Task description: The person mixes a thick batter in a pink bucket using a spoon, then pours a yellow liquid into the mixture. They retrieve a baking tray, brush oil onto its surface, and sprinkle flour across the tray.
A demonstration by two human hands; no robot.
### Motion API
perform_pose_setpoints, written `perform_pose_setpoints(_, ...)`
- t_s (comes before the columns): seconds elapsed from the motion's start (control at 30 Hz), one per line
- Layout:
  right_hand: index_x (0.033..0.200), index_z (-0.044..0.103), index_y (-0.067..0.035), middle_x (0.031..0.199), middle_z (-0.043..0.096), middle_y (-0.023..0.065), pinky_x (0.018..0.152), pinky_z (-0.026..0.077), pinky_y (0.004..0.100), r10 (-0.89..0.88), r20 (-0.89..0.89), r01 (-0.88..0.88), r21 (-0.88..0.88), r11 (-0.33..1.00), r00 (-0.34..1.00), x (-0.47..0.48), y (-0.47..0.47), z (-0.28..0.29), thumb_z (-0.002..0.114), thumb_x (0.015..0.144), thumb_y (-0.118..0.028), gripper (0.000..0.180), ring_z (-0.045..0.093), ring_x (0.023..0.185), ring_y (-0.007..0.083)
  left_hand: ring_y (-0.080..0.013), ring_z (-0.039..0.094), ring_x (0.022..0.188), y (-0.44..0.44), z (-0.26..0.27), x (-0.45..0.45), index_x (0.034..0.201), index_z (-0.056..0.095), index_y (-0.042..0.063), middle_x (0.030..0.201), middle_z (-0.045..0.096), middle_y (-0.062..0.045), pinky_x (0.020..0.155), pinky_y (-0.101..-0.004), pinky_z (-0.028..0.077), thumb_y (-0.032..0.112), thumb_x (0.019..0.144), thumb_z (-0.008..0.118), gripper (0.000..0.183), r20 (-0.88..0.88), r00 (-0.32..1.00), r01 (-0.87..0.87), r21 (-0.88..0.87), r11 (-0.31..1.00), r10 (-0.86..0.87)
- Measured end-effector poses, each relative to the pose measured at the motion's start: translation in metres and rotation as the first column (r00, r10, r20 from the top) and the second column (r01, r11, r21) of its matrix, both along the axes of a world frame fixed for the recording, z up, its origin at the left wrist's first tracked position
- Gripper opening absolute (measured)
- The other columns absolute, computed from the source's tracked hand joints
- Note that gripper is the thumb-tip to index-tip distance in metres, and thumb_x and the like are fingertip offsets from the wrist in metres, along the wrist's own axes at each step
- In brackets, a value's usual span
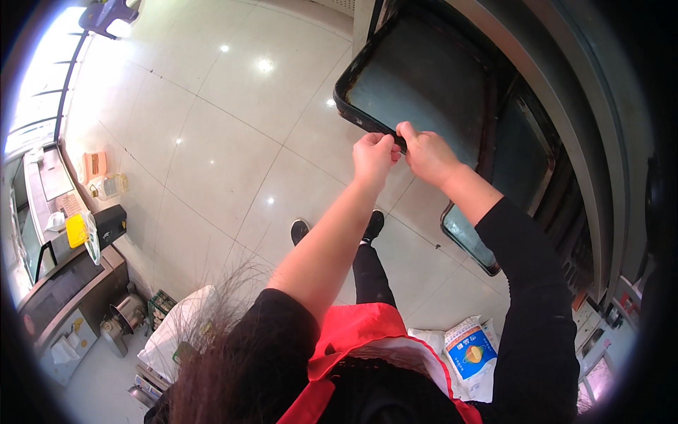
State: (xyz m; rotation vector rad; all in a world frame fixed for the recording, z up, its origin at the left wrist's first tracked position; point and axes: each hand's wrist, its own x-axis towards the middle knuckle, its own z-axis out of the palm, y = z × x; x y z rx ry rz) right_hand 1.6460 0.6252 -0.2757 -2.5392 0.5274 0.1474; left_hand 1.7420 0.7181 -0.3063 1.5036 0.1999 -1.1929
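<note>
A dark metal baking tray (424, 79) with a raised rim juts out over the floor at the upper right. My right hand (430, 155) grips its near rim, thumb over the edge. Close beside it, my left hand (375, 153) is at the same rim with curled fingers; whether they grip the rim is hard to tell. The tray's bottom looks bare where it shows. A second dark tray (469, 233) sticks out lower and to the right, partly hidden under my right forearm.
The curved metal frame (577, 106) of a rack or oven stands at right. Printed sacks (471, 352) lie on the floor near my right side. A counter (79, 286), a mixer-like machine (124, 318) and a plastic bottle (108, 186) are at left, a purple stool (108, 17) at upper left.
</note>
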Motion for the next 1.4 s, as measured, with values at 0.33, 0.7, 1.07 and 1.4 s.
perform_pose_setpoints(0.33, 0.092, 0.039, -0.003, 0.078, 0.062, 0.0197, 0.063, 0.050, 0.0460, 0.026, -0.023, -0.028, -0.079, 0.997, 0.999, 0.003, -0.009, -0.009, 0.052, 0.074, 0.002, 0.023, 0.061, 0.074, 0.0386, -0.0146, 0.056, 0.060, -0.015, -0.025, -0.006, 0.088, 0.060, -0.007, 0.071, 0.059, -0.009, 0.051, -0.0263, 0.045, 0.006, 0.078, 0.057, 0.017, 0.125, 0.992, -0.025, 0.075, 0.997, 0.015)
perform_pose_setpoints(0.7, 0.090, 0.040, -0.003, 0.072, 0.060, 0.0159, 0.059, 0.050, 0.0437, -0.016, 0.084, 0.030, -0.175, 0.984, 0.996, -0.019, -0.007, -0.021, 0.048, 0.075, 0.002, 0.018, 0.061, 0.069, 0.0355, -0.0259, 0.063, 0.078, -0.017, -0.043, 0.101, 0.092, 0.064, -0.004, 0.080, 0.066, -0.014, 0.074, -0.0347, 0.049, 0.020, 0.074, 0.066, 0.030, 0.843, 0.498, 0.047, 0.208, 0.977, -0.203)
perform_pose_setpoints(1.07, 0.105, 0.050, -0.003, 0.090, 0.063, 0.0167, 0.075, 0.049, 0.0430, -0.701, 0.005, 0.660, 0.330, 0.675, 0.713, -0.076, 0.045, -0.021, 0.062, 0.081, -0.017, 0.030, 0.061, 0.088, 0.0365, -0.0338, 0.063, 0.091, -0.014, 0.005, 0.093, 0.090, 0.062, -0.001, 0.094, 0.065, -0.019, 0.079, -0.0386, 0.051, 0.007, 0.074, 0.058, 0.019, 0.207, 0.057, 0.356, 0.910, 0.214, -0.977)
perform_pose_setpoints(1.4, 0.096, 0.061, 0.001, 0.091, 0.064, 0.0240, 0.079, 0.050, 0.0424, -0.932, -0.340, 0.988, -0.048, 0.149, 0.124, -0.218, 0.053, -0.151, 0.068, 0.071, -0.014, 0.030, 0.062, 0.090, 0.0380, -0.0337, 0.063, 0.093, -0.001, 0.014, 0.090, 0.093, 0.063, -0.002, 0.098, 0.065, -0.020, 0.082, -0.0385, 0.050, 0.012, 0.075, 0.057, 0.023, 0.141, 0.002, 0.346, 0.929, 0.133, -0.990)
